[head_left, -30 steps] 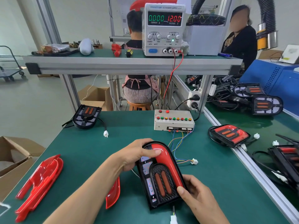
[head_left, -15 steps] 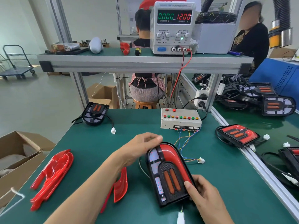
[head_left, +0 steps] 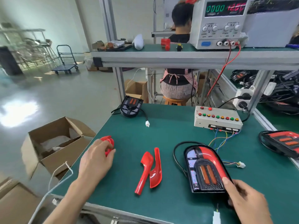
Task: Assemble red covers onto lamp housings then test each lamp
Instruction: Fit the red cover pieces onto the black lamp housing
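L hand (head_left: 95,160) at centre-left, fingers curled on glossy red covers (head_left: 108,145), mostly hidden under it. R hand (head_left: 242,198) lower right pinches arch-shaped black lamp housing (head_left: 205,168) w/ shiny red cover on green matte desk (head_left: 169,130). Two loose curved red covers (head_left: 149,170) lie at centre. Plug at bottom edge cut off.

A factory assembly workshop. Green-matted workbenches on aluminium frames (head_left: 161,61) stand in rows, carrying a white bench power supply with lit digits (head_left: 218,23) and a beige test box with coloured buttons (head_left: 217,119). Another worker sits on a wooden stool (head_left: 174,101). Open cardboard cartons (head_left: 53,143) and a platform trolley (head_left: 66,62) stand on the polished floor.
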The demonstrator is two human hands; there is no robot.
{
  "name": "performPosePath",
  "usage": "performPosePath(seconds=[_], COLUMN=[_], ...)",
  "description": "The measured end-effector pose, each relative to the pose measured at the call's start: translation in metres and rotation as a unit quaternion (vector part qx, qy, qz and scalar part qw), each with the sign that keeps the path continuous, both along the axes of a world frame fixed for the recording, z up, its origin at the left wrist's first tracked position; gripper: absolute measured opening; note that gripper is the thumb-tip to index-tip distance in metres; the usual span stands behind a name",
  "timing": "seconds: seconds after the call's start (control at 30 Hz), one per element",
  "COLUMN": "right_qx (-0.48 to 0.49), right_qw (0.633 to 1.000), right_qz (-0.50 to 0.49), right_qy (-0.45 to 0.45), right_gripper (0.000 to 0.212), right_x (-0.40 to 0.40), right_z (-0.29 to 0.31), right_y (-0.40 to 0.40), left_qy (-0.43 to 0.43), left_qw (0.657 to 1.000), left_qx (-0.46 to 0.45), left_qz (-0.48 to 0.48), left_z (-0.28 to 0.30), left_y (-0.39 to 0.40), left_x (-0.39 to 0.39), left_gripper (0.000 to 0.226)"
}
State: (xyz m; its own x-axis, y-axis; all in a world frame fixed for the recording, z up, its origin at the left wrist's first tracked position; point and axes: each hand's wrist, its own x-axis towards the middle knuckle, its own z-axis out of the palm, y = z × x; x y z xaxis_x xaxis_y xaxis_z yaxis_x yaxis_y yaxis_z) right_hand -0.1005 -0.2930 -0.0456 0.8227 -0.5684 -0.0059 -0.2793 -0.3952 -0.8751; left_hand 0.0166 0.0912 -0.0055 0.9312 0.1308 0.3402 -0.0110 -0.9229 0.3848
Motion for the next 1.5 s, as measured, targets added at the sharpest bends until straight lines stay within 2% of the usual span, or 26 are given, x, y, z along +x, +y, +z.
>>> performPosePath(seconds=[0.1, 0.17, 0.23, 0.3, 0.4, 0.5, 0.63, 0.8, 0.87, 0.93, 1.0, 1.1, 1.17, 1.3, 1.37, 1.5], right_qx=[-0.002, -0.009, -0.016, -0.014, -0.005, 0.003, 0.005, 0.015, 0.024, 0.035, 0.05, 0.077, 0.089, 0.113, 0.125, 0.141], right_qw=[1.0, 1.0, 1.0, 1.0, 1.0, 1.0, 1.0, 0.999, 0.999, 0.998, 0.997, 0.995, 0.994, 0.991, 0.989, 0.985], right_qz=[-0.011, -0.011, -0.006, 0.006, 0.021, 0.024, 0.028, 0.034, 0.039, 0.048, 0.055, 0.055, 0.053, 0.055, 0.059, 0.071], right_qy=[0.0, 0.0, -0.006, -0.01, -0.008, -0.005, -0.001, -0.002, -0.001, -0.004, -0.01, -0.023, -0.033, -0.048, -0.056, -0.067], right_gripper=[0.019, 0.01, 0.011, 0.012, 0.025, 0.024, 0.023, 0.019, 0.018, 0.016, 0.012, 0.006, 0.004, 0.005, 0.006, 0.006], right_x=[-0.001, -0.002, -0.004, -0.005, -0.003, -0.002, -0.001, 0.001, 0.001, 0.0, -0.001, -0.001, 0.0, 0.002, 0.002, 0.003], right_z=[0.003, 0.007, 0.009, 0.009, 0.005, 0.003, 0.003, 0.002, 0.001, 0.001, 0.002, 0.0, -0.003, -0.012, -0.016, -0.021], right_y=[0.004, 0.008, 0.009, 0.009, 0.004, 0.004, 0.004, 0.003, 0.002, 0.0, 0.0, -0.001, -0.002, -0.007, -0.008, -0.011], left_qy=[0.015, 0.043, 0.069, 0.083, 0.087, 0.08, 0.054, -0.079, -0.038, 0.054, 0.131, 0.195, 0.211, 0.211, 0.187, 0.118], left_qw=[0.994, 0.986, 0.978, 0.974, 0.974, 0.979, 0.991, 0.996, 0.984, 0.943, 0.907, 0.858, 0.849, 0.866, 0.876, 0.937], left_qx=[0.078, 0.124, 0.157, 0.163, 0.157, 0.137, 0.079, -0.034, -0.16, -0.304, -0.357, -0.42, -0.434, -0.408, -0.4, -0.278], left_qz=[0.071, 0.099, 0.121, 0.133, 0.136, 0.126, 0.096, 0.0, -0.062, -0.125, -0.183, -0.222, -0.217, -0.199, -0.195, -0.177], left_z=[-0.004, -0.004, -0.007, -0.012, -0.02, -0.024, -0.019, 0.004, 0.014, 0.018, 0.016, 0.004, -0.002, -0.004, -0.006, -0.006], left_y=[0.015, 0.018, 0.017, 0.015, 0.012, 0.01, 0.005, -0.025, -0.053, -0.085, -0.12, -0.165, -0.184, -0.203, -0.209, -0.215], left_x=[-0.002, -0.002, -0.001, 0.0, 0.001, 0.003, 0.0, -0.01, -0.014, -0.016, -0.02, -0.024, -0.025, -0.031, -0.036, -0.042], left_gripper=[0.024, 0.032, 0.037, 0.037, 0.032, 0.026, 0.023, 0.018, 0.014, 0.013, 0.015, 0.015, 0.017, 0.008, 0.016, 0.019])
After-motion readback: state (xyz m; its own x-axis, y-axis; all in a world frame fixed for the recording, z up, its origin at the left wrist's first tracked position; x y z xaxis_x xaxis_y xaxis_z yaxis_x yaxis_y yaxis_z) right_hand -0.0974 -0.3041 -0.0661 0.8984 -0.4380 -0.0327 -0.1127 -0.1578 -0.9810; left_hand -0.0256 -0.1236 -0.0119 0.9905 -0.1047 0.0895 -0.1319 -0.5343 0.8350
